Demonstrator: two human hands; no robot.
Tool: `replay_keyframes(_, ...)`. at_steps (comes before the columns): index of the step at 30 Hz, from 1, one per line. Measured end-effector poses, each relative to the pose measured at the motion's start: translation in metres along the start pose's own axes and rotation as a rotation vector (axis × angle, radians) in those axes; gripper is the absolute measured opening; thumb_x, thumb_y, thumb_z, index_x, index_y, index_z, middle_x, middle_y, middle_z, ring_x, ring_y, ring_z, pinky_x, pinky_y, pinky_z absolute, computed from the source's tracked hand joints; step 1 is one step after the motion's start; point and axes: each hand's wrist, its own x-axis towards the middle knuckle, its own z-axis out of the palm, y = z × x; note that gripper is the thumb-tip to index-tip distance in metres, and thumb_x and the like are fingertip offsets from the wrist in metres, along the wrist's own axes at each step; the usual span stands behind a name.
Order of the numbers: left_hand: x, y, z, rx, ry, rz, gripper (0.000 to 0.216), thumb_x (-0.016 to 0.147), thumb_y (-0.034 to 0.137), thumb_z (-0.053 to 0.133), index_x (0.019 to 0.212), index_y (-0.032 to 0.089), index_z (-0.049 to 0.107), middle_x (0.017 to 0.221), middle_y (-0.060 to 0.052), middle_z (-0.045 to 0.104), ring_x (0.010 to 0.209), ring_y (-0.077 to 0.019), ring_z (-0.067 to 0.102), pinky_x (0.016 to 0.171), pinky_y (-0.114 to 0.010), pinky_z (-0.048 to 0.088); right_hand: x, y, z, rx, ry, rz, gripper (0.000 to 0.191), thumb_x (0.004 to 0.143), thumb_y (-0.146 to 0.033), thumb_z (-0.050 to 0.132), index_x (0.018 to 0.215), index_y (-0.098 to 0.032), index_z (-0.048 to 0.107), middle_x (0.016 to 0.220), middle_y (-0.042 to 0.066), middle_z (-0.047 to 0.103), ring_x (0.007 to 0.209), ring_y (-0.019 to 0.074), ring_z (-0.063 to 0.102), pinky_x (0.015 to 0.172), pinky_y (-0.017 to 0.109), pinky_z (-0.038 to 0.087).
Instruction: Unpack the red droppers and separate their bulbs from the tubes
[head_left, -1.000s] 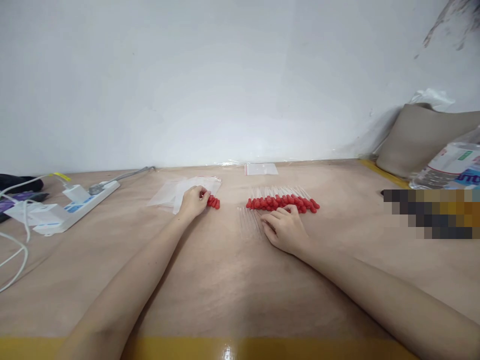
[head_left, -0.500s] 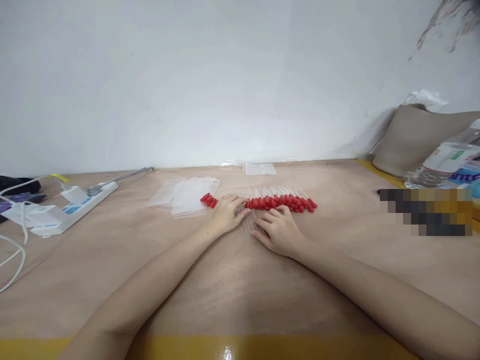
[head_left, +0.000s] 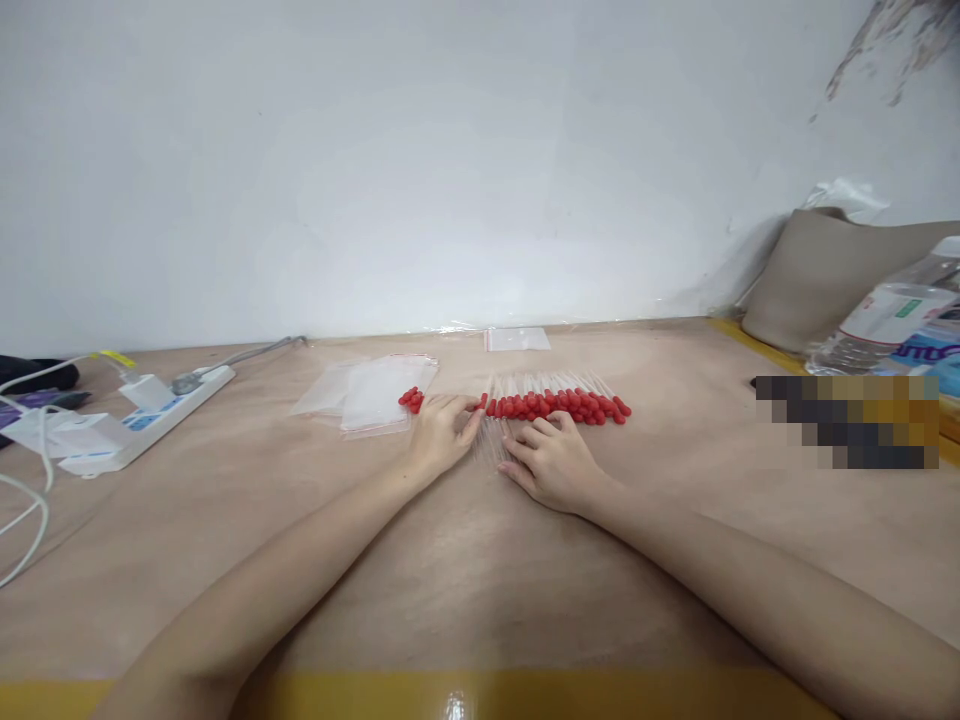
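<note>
A long row of thin pale sticks with red oval heads [head_left: 540, 404] lies across the middle of the table. At its left end my left hand [head_left: 442, 435] has thumb and forefinger closed around a red-headed stick. Beyond that hand, a few more red heads [head_left: 410, 399] show beside the plastic bags, their sticks hidden. My right hand [head_left: 553, 465] rests at the near side of the row, fingers loosely bent and thumb apart. Its fingertips are by the clear stick ends [head_left: 489, 445] that point toward me; whether they touch them is hard to see.
Clear zip bags [head_left: 379, 392] lie left of the row, and another small bag [head_left: 517, 339] is near the wall. A white power strip [head_left: 154, 420] with cables stands at left. To the right are a water bottle [head_left: 881, 315], a grey-brown container [head_left: 795, 280] and a pixelated patch.
My left hand has shifted slightly left, uncovering more of the row's left end and a red head by its fingertips. My right hand has stayed nearly in place.
</note>
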Motion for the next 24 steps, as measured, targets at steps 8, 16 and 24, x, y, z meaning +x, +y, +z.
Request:
replay_keyframes(8, -0.046, -0.014, -0.046, 0.047, -0.048, 0.097, 0.012, 0.081, 0.027, 0.052, 0.083, 0.021, 0.062, 0.079, -0.001, 0.068, 0.073, -0.0150, 0.061, 0.073, -0.032, 0.039, 0.000, 0.000, 0.000, -0.008, 0.046, -0.003, 0.034, 0.086, -0.041, 0.041, 0.100, -0.018, 0.063, 0.080, 0.006, 0.063, 0.080, 0.0180, 0.048, 0.082, 0.039, 0.024)
replay_keyframes(16, -0.043, -0.011, -0.049, 0.011, -0.128, 0.293, 0.013, 0.082, 0.022, 0.052, 0.088, 0.024, 0.063, 0.086, 0.000, 0.069, 0.074, -0.0124, 0.061, 0.068, -0.030, 0.036, 0.000, 0.005, 0.000, -0.031, 0.276, 0.042, 0.033, 0.084, -0.035, 0.047, 0.112, -0.021, 0.056, 0.107, 0.008, 0.058, 0.096, 0.0196, 0.047, 0.088, 0.038, 0.024)
replay_keyframes(24, -0.032, -0.001, -0.035, 0.062, -0.140, 0.226, 0.029, 0.079, 0.032, 0.055, 0.108, 0.025, 0.059, 0.105, -0.005, 0.063, 0.096, -0.0204, 0.052, 0.084, -0.038, 0.036, 0.003, 0.008, 0.010, 0.018, 0.217, -0.023, 0.020, 0.085, -0.020, 0.044, 0.088, -0.023, 0.064, 0.073, 0.000, 0.063, 0.081, 0.0135, 0.048, 0.094, 0.041, 0.017)
